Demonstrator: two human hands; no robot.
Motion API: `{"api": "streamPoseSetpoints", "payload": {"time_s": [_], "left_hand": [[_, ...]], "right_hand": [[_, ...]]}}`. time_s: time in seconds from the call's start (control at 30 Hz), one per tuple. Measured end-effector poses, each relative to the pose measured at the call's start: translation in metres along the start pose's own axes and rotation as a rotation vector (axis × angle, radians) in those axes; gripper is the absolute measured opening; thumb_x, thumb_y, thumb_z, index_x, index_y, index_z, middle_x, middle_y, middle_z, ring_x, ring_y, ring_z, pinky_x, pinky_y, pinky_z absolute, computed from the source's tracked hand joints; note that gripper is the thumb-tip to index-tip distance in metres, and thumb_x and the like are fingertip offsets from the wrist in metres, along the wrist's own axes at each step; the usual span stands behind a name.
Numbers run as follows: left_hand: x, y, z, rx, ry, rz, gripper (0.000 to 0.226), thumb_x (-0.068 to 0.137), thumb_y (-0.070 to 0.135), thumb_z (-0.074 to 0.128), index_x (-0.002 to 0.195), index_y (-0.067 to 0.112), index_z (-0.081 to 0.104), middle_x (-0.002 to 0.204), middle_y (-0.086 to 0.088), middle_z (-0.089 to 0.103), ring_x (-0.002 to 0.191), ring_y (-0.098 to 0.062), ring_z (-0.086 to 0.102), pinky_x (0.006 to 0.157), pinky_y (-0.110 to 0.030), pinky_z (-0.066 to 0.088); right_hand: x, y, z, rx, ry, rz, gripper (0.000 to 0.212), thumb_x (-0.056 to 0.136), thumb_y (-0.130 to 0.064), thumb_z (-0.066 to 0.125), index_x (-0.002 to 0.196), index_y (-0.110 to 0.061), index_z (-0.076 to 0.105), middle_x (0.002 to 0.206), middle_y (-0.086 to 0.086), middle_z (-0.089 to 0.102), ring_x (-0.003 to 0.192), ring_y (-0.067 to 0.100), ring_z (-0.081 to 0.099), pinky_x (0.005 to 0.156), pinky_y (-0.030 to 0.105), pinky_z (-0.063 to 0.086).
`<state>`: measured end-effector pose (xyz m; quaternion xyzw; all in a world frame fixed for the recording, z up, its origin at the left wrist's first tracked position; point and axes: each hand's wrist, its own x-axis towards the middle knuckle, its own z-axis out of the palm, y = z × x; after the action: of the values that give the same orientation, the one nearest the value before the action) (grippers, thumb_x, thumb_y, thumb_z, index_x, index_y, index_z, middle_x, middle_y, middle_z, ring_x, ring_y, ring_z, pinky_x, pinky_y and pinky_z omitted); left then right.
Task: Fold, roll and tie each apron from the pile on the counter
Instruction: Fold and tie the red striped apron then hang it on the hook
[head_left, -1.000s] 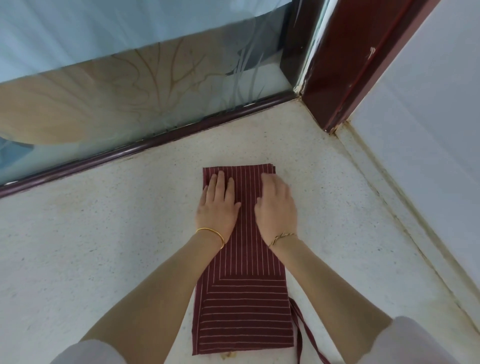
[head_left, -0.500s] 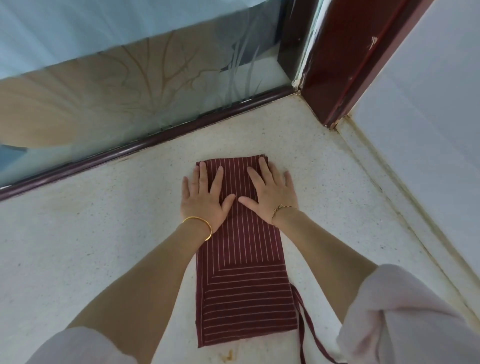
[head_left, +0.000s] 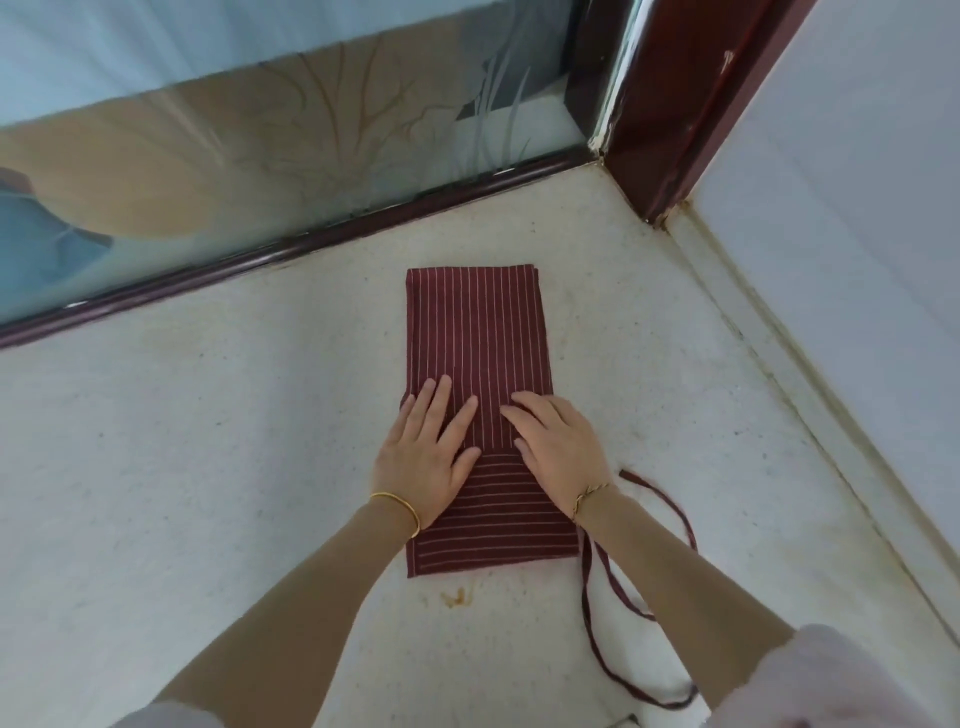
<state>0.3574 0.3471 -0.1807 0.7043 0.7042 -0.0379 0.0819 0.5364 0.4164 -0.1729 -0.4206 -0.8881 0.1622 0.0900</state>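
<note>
- While it lies on the speckled counter (head_left: 208, 467) near the glass partition (head_left: 260, 156), the striped maroon apron (head_left: 478, 332) is folded into 1 long strip.
- Left hand (head_left: 426, 457) and right hand (head_left: 561, 452) press flat on its middle, fingers straight, grasping nothing.
- Its tie strap (head_left: 670, 514) loops on the counter to its right.
</note>
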Motion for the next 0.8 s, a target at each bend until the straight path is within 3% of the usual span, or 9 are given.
{"api": "streamPoseSetpoints", "payload": {"time_s": [0.1, 0.13, 0.2, 0.27, 0.33, 0.4, 0.43, 0.57, 0.8], "left_hand": [[0.003, -0.007, -0.007, 0.07, -0.046, 0.0, 0.066, 0.093, 0.057, 0.003, 0.15, 0.025, 0.009, 0.156, -0.01, 0.0, 0.146, -0.026, 0.004, 0.119, -0.038, 0.002], [0.003, -0.008, -0.011, 0.084, -0.04, -0.005, 0.065, 0.094, 0.057, 0.011, 0.15, 0.023, 0.008, 0.155, -0.01, -0.001, 0.146, -0.027, 0.005, 0.119, -0.038, 0.003], [0.001, -0.003, -0.028, 0.044, 0.022, 0.03, 0.061, 0.09, 0.045, 0.051, 0.141, 0.013, 0.04, 0.149, -0.016, 0.032, 0.137, -0.033, 0.032, 0.114, -0.042, 0.026], [-0.005, 0.007, -0.038, -0.055, 0.139, 0.248, 0.039, 0.079, 0.029, 0.071, 0.111, 0.01, 0.061, 0.118, -0.011, 0.058, 0.106, -0.029, 0.058, 0.089, -0.042, 0.052], [-0.016, 0.018, -0.051, -0.175, -0.069, 0.446, 0.029, 0.086, 0.035, 0.062, 0.106, 0.015, 0.056, 0.108, -0.001, 0.052, 0.093, -0.018, 0.055, 0.076, -0.031, 0.051], [-0.022, 0.025, -0.053, -0.139, -0.385, 0.453, 0.041, 0.085, 0.05, 0.058, 0.111, 0.02, 0.048, 0.111, 0.003, 0.043, 0.096, -0.014, 0.048, 0.077, -0.026, 0.045], [-0.023, 0.025, -0.051, -0.087, -0.432, 0.449, 0.048, 0.08, 0.054, 0.061, 0.112, 0.021, 0.046, 0.112, 0.004, 0.041, 0.097, -0.014, 0.045, 0.08, -0.027, 0.044], [-0.029, 0.025, -0.045, 0.029, -0.413, 0.481, 0.057, 0.074, 0.046, 0.069, 0.115, 0.017, 0.041, 0.117, -0.001, 0.038, 0.101, -0.017, 0.039, 0.087, -0.028, 0.043], [-0.032, 0.031, -0.051, 0.118, -0.44, 0.493, 0.041, 0.087, 0.028, 0.055, 0.123, 0.012, 0.042, 0.122, -0.008, 0.038, 0.101, -0.022, 0.045, 0.087, -0.034, 0.048]], "right_hand": [[0.005, 0.013, -0.007, 0.152, -0.114, 0.062, 0.041, 0.088, -0.01, 0.06, 0.129, -0.016, 0.056, 0.139, -0.002, 0.048, 0.127, 0.02, 0.041, 0.11, 0.033, 0.033], [0.007, 0.017, -0.01, 0.216, -0.163, 0.075, 0.042, 0.089, -0.008, 0.058, 0.13, -0.017, 0.055, 0.142, -0.005, 0.045, 0.13, 0.017, 0.038, 0.113, 0.031, 0.028], [0.012, 0.023, -0.016, 0.337, -0.233, 0.104, 0.043, 0.087, 0.0, 0.058, 0.127, -0.017, 0.058, 0.143, -0.004, 0.044, 0.132, 0.015, 0.039, 0.114, 0.034, 0.029], [0.015, 0.025, -0.02, 0.424, -0.269, 0.145, 0.044, 0.085, 0.007, 0.058, 0.123, -0.015, 0.06, 0.144, -0.003, 0.043, 0.132, 0.015, 0.041, 0.112, 0.029, 0.032], [0.015, 0.023, -0.026, 0.476, -0.298, 0.177, 0.044, 0.085, 0.011, 0.055, 0.122, -0.012, 0.061, 0.145, -0.002, 0.042, 0.131, 0.015, 0.042, 0.107, 0.019, 0.031], [0.016, 0.022, -0.031, 0.501, -0.317, 0.183, 0.044, 0.086, 0.015, 0.051, 0.122, -0.01, 0.06, 0.145, 0.001, 0.042, 0.13, 0.017, 0.043, 0.105, 0.016, 0.03], [0.016, 0.023, -0.034, 0.49, -0.317, 0.179, 0.044, 0.087, 0.015, 0.048, 0.122, -0.009, 0.059, 0.145, 0.002, 0.042, 0.13, 0.018, 0.043, 0.106, 0.017, 0.031], [0.019, 0.025, -0.036, 0.277, -0.309, 0.109, 0.04, 0.091, 0.011, 0.042, 0.123, -0.007, 0.06, 0.144, 0.009, 0.042, 0.133, 0.022, 0.04, 0.113, 0.032, 0.029], [0.024, 0.026, -0.04, 0.091, -0.394, 0.017, 0.06, 0.085, 0.02, 0.038, 0.134, -0.012, 0.052, 0.149, 0.006, 0.036, 0.136, 0.023, 0.033, 0.114, 0.025, 0.02]]}}
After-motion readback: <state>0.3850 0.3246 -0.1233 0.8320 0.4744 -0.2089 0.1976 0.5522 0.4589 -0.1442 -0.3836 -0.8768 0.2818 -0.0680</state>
